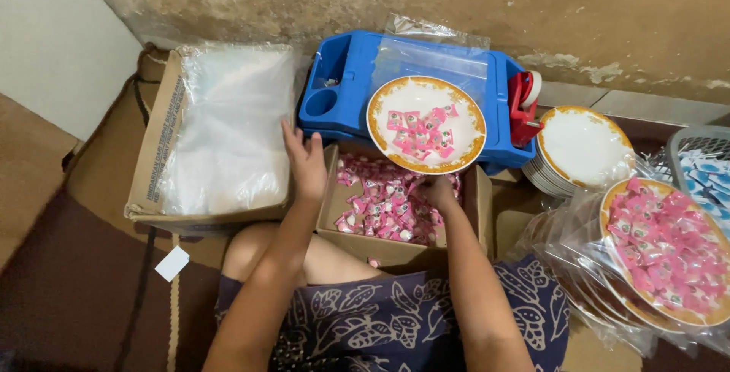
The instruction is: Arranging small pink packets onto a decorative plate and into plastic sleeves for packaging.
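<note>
Pink wrapped candies (384,206) fill a cardboard box (346,239), where the right hand (437,189) reaches in, its fingers hidden, grip unclear. Left hand (306,161) rests open-fingered on the box's edge beside a gold-rimmed plate (426,123).

Stained brown wall (426,0) above a patterned brown floor mat (68,265).

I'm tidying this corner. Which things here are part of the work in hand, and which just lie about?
In use:
- candy box, right hand in it
- plate on blue tray
- clear bags by left hand
- bagged filled plates
- empty plates

Lying about:
- white card
- grey basket
</note>
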